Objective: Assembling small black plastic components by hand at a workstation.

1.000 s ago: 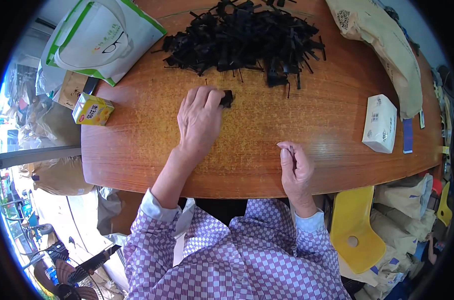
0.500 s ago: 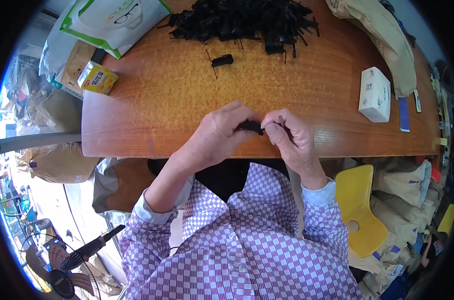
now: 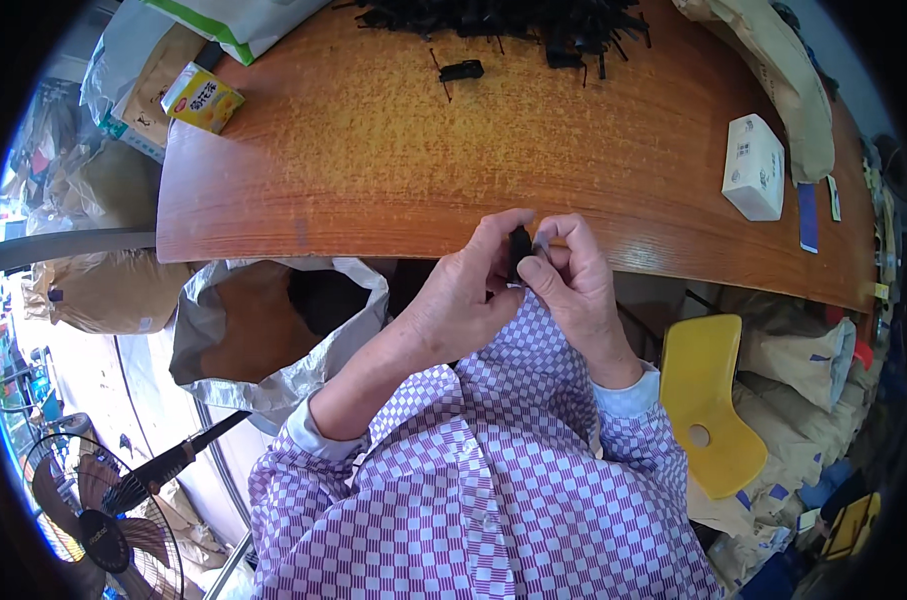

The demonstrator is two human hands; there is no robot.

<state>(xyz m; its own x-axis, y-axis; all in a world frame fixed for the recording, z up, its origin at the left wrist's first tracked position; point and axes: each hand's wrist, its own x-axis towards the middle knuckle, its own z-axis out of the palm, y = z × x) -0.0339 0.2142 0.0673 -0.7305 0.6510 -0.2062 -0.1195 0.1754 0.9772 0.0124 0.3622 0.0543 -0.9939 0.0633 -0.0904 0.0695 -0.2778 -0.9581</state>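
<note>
A small dark black piece [image 3: 518, 252] is pinched upright between my two hands, just at the table's near edge. My left hand [image 3: 465, 295] closes around it from the left with curled fingers. From the right, the thumb and fingers of my right hand [image 3: 575, 285] press at it, and a bit of something greyish shows at those fingertips. Its exact kind is hidden by my fingers. Farther off on the table lies a single small black bundle [image 3: 461, 70] with thin wire-like ends. Behind that is a heap of similar black pieces [image 3: 493, 22].
An open sack [image 3: 243, 335] with black contents stands below the table edge [image 3: 393, 245] at left. A yellow carton [image 3: 202, 98] and a white box [image 3: 753, 168] sit on the table. A yellow chair [image 3: 708, 400] is at right, a fan [image 3: 103, 535] at lower left.
Both hands have come nearer my body, and the black piece has turned from lying sideways to upright. The view has shifted, showing more of the open sack.
</note>
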